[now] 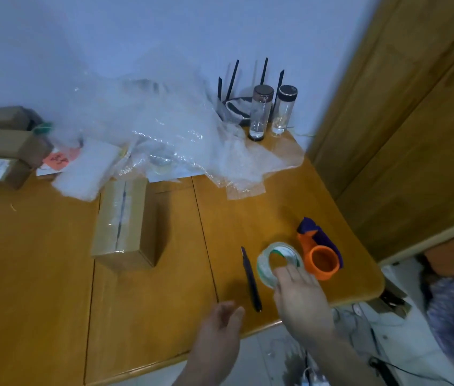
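Observation:
My right hand grips a roll of clear tape, tilted up off the wooden table near its right front corner. To the roll's right lies an orange and purple tape dispenser. A dark utility knife lies on the table just left of the roll. My left hand hovers over the table's front edge with fingers loosely curled, holding nothing. A taped cardboard box stands in the middle of the table.
Crumpled bubble wrap and plastic sheeting cover the back of the table. Small cardboard boxes are stacked at the far left. Two glass bottles and a black router stand at the back right. A wooden door is on the right.

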`<state>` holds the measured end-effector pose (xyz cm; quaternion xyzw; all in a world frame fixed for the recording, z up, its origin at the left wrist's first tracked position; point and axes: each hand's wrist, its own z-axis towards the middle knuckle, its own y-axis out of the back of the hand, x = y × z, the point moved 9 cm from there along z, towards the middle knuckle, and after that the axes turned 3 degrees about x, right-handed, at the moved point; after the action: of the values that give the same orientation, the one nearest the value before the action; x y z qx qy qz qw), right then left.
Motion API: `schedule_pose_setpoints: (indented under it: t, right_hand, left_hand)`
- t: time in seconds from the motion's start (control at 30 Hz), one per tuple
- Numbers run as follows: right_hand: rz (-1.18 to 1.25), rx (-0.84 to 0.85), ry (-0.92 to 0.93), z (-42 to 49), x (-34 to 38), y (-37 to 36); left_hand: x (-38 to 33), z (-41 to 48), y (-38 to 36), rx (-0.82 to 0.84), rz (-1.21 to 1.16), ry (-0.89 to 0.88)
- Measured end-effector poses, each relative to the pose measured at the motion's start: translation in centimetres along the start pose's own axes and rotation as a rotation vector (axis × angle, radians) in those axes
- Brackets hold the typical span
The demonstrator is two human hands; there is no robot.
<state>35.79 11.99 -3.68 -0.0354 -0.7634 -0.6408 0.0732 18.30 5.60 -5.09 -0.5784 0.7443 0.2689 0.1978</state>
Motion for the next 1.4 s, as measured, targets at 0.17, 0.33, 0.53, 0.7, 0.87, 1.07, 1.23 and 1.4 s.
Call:
schedule_pose_setpoints:
  t: [0.17, 0.33, 0.53, 0.7, 0.87, 1.07, 1.23, 1.4]
  right_hand:
    - [-0.138, 0.004, 0.018, 2.0, -1.0, -3.6]
    - [-0.187, 0.003, 0.013, 2.9, -1.9, -5.3]
    - [-0.162, -0.044, 0.023, 2.7, -2.5, -5.7]
    - [-0.021, -0.167, 0.021, 1.4, -1.1, -4.2]
    - [0.221, -0.023, -0.049, 1.2, 1.4, -7.2]
    - [0.313, 0.089, -0.210, 1.8, 1.4, -9.5]
    - [0.318, 0.088, -0.266, 1.9, 1.3, -10.0]
    - [0.332, 0.079, -0.307, 2.0, 1.5, -9.7]
  left_hand:
    - [1.1, 5.2, -2.6, -0.020, -0.045, 0.078]
    - [1.2, 8.4, -4.2, -0.069, -0.078, 0.058]
    - [0.7, 9.5, -4.2, -0.134, -0.103, 0.008]
    - [1.0, 9.9, -4.1, -0.140, -0.132, 0.012]
    - [1.4, 10.1, -4.1, -0.126, -0.175, 0.022]
    - [1.5, 10.0, -3.6, -0.131, -0.217, 0.010]
    - [1.7, 9.8, -3.4, -0.086, -0.223, 0.024]
    - [0.5, 8.9, -3.2, -0.043, -0.217, 0.017]
